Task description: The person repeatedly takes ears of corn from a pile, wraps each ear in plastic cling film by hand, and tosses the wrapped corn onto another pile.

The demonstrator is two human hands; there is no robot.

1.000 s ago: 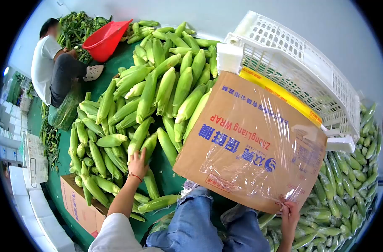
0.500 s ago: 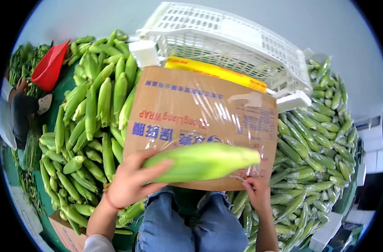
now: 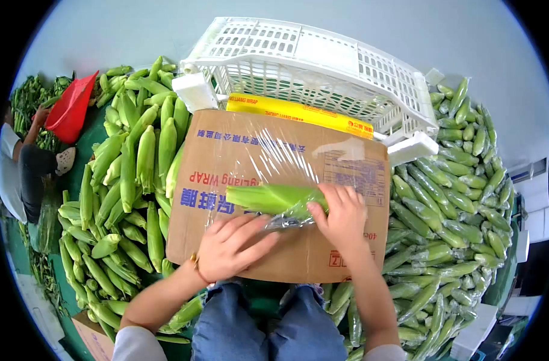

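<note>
A green ear of corn in its husk (image 3: 268, 197) lies across the cardboard box (image 3: 193, 162), on clear cling film (image 3: 286, 150) that is stretched over the cardboard. My right hand (image 3: 342, 218) grips the corn's right end, where film wraps over it. Below the corn's left half, my left hand (image 3: 237, 248) rests near the film's edge with fingers stretched out and slightly apart. Whether those fingertips pinch any film, I cannot tell.
Behind the box are a yellow wrap carton (image 3: 298, 113) and a white plastic crate (image 3: 322, 51). Unwrapped corn (image 3: 127, 168) is heaped at left, wrapped corn (image 3: 449, 198) at right. A person (image 3: 37, 162) sits far left beside a red basin (image 3: 71, 111).
The corn has come down onto the film-covered box. My right hand has moved up from the box's front edge to its right end, and my left hand has let go of it.
</note>
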